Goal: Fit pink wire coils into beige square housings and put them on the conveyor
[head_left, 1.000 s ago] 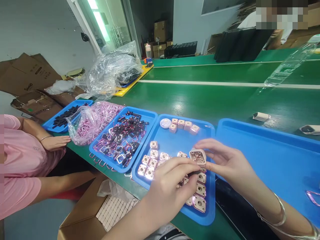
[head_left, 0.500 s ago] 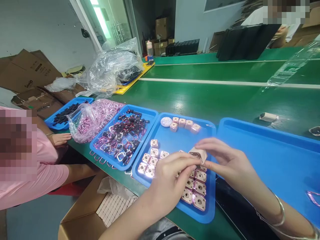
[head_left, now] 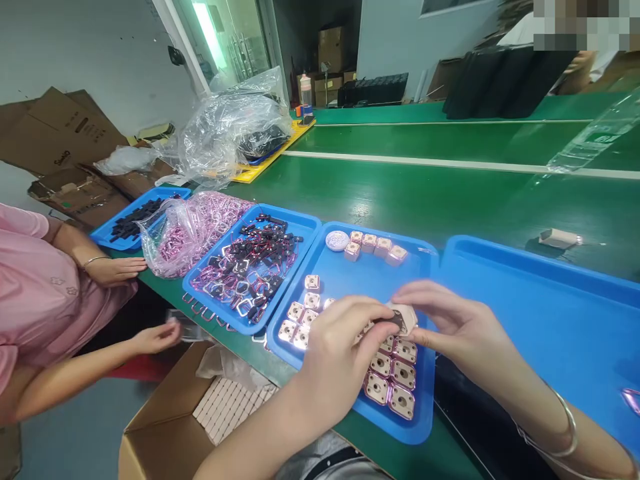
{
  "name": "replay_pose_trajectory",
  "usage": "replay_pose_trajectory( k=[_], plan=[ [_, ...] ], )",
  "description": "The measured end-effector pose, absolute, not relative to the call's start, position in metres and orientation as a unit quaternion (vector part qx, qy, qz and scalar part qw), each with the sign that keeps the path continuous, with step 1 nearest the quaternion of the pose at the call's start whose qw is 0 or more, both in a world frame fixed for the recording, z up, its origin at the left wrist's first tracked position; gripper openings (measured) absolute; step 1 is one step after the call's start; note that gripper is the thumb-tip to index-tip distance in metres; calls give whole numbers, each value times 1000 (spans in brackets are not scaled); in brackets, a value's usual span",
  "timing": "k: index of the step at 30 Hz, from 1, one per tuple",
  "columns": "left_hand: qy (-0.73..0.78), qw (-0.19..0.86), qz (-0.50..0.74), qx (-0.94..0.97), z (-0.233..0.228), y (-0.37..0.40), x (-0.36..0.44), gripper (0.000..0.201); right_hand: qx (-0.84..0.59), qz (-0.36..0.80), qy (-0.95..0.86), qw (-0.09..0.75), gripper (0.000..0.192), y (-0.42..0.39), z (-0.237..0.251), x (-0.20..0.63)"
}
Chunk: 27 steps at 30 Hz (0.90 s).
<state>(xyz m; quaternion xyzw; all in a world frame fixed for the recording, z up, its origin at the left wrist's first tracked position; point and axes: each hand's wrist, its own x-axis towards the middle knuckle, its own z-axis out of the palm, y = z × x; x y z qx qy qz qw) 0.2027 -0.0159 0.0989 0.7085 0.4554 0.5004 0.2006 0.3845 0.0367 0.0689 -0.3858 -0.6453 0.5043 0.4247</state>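
Both hands have sunk closer to the tray, and the co-worker's lower hand (head_left: 156,335) has come out over the box (head_left: 165,427).

The left hand (head_left: 345,350) and right hand (head_left: 453,327) meet fingertip to fingertip, pinching one square part (head_left: 403,319) just above the blue tray (head_left: 350,283). Four parts sit in a row (head_left: 375,245) at the tray's far end beside one round disc (head_left: 337,240).

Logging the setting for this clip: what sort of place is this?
Likely a small-parts assembly line in a factory: a long green workbench, blue trays of identical square parts, and stacked cardboard boxes behind.
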Motion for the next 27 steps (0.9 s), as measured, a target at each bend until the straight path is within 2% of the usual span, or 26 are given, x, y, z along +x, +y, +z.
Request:
replay_pose_trajectory(
  k=[4,11,18,27],
  plan=[
    [456,188,522,696,96,-16,204,3,-379,508,-646,424,26,35,68,384],
    [453,173,535,692,92,-13,202,7,-373,508,-658,411,26,35,68,386],
    [459,149,544,687,90,-11,204,10,-368,557,-614,420,28,35,68,385],
    [446,208,556,669,92,-11,209,5,-382,553,-617,408,28,34,73,384]
  ],
)
